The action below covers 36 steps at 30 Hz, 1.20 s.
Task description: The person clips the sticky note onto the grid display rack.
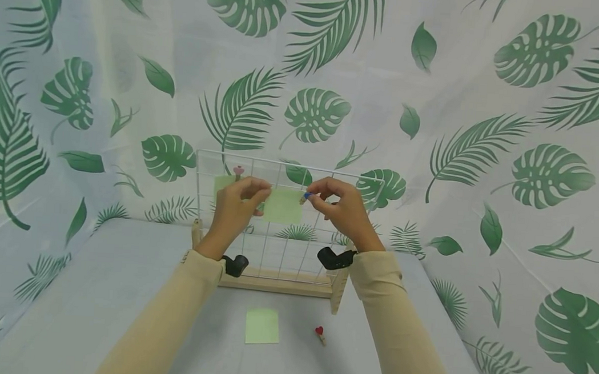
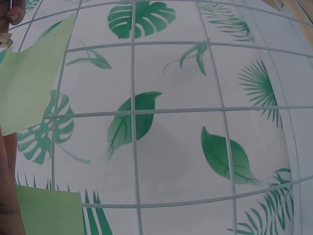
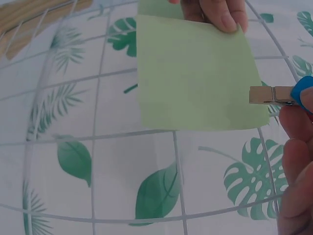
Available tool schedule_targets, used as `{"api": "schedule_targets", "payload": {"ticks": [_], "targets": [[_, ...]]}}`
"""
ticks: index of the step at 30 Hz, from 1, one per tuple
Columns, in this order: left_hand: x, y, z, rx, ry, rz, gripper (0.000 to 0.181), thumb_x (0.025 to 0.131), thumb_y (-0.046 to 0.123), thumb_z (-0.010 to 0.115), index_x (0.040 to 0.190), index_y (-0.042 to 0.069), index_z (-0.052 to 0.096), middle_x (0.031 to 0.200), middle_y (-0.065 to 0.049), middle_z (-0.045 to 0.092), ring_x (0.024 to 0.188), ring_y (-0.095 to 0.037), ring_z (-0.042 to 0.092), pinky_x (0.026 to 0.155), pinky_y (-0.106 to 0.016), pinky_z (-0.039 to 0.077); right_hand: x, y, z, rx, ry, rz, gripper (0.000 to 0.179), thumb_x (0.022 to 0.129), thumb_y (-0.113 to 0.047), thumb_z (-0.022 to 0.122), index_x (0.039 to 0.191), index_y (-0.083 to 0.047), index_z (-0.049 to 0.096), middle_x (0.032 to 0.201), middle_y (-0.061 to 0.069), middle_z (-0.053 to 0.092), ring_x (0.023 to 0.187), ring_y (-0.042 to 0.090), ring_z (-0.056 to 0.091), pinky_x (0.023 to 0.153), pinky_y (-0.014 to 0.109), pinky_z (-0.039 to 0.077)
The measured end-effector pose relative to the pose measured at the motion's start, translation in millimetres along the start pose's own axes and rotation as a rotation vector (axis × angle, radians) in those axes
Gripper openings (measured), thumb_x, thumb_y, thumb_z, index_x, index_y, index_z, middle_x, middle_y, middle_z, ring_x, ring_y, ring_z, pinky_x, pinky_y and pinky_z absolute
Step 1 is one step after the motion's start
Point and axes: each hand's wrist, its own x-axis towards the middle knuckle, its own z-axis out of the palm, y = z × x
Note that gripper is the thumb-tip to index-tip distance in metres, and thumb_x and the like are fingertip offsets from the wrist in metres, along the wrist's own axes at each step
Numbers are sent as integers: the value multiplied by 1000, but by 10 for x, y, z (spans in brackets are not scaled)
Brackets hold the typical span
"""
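Note:
My left hand (image 1: 238,202) pinches a light green paper note (image 1: 284,206) by its upper left corner, against the white wire grid (image 1: 286,243). Between the thumb and fingers of my right hand (image 1: 343,206) is a small wooden clothespin (image 3: 274,95) with a blue decoration. In the right wrist view its tip lies over the edge of the note; whether it bites the paper I cannot tell. Partly behind my left hand, a second green note (image 1: 222,183) hangs on the grid below a clothespin with a pink top (image 1: 238,170).
A wooden base (image 1: 278,286) carries the grid upright on the white table (image 1: 117,302). In front of it lie another green note (image 1: 262,326) and a clothespin with a red heart (image 1: 320,332). Leaf-patterned cloth (image 1: 470,94) hangs behind and at both sides.

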Motion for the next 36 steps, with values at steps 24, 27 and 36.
{"api": "schedule_targets", "payload": {"ticks": [24,27,36], "targets": [[48,2,84,-15,38,-8,16,105,13,74,114,1,77,113,-15,80,105,-30,76,66,-25,65,209,-156,187,-158,153,-126,10,98,0,74,103,1,83,98,18,81,47,12,51,46,20,38],[54,6,97,-19,37,-13,15,105,13,74,114,1,77,113,-15,80,105,-31,76,66,-26,65,236,-156,183,-175,140,-126,9,98,1,74,102,2,82,98,18,81,46,14,53,45,20,39],[63,-12,122,-1,62,-11,14,105,13,74,113,2,77,112,-14,80,103,-30,77,66,-25,65,312,-241,170,-219,71,-97,9,99,0,75,101,2,83,93,17,81,45,21,59,44,21,42]]}}
